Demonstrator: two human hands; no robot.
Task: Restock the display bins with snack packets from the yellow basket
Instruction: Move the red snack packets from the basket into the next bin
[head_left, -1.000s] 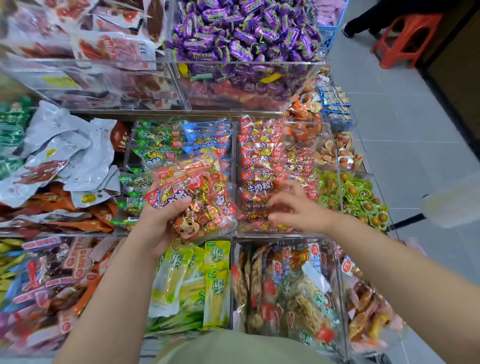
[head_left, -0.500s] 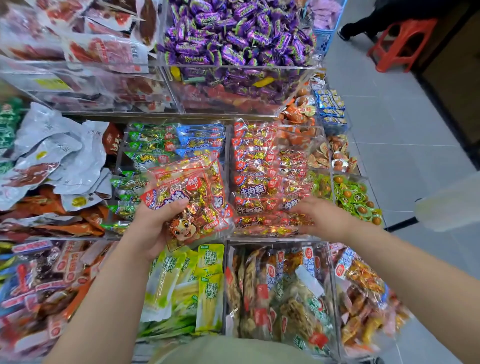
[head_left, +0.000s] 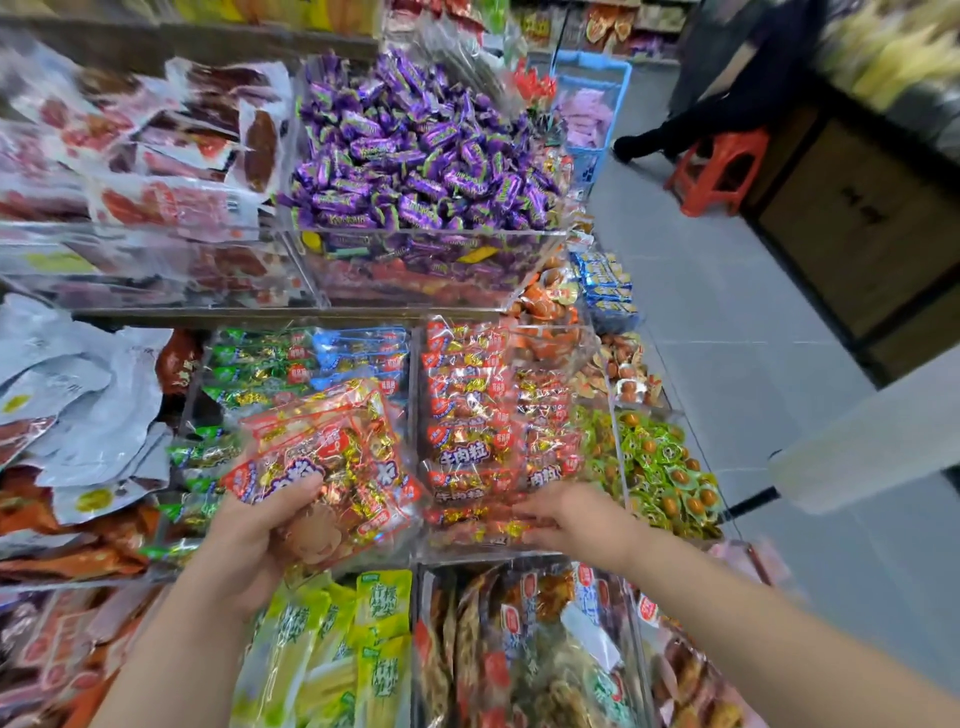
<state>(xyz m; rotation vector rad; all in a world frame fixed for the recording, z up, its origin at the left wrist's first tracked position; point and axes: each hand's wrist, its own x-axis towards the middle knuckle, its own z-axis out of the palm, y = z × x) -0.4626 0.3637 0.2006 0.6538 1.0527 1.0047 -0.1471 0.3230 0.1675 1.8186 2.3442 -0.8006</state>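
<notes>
Now the left hand (head_left: 249, 540) keeps its clasp on the held stack of red packets (head_left: 332, 467), thumb across the top and fingers curled beneath. It holds the stack over the front part of the green-and-blue packet bin (head_left: 291, 358), just left of the wall that divides it from the red-packet bin (head_left: 470, 557). This grip and place match both earlier frames, so nothing has left that hand yet. The change is further right. A second ago the right hand (head_left: 571, 514) hovered blurred above the middle of the red-packet bin. Half a second ago it was lower, at the bin's front right. Now it lies along the front edge, on the binned red packets (head_left: 462, 457) nearest that edge. Its fingers look stretched leftward across them and not curled round any, though blur softens the view. I judge that it is pressing or straightening the front row. That would mean one batch is already in and the bin, close to full, is being tidied before the next packets come over from the left. The yellow basket is not in view. The head has also tipped up, so the purple sweets (head_left: 415, 150) sit lower in the picture and more of the aisle and the red stool (head_left: 719, 171) shows.
</notes>
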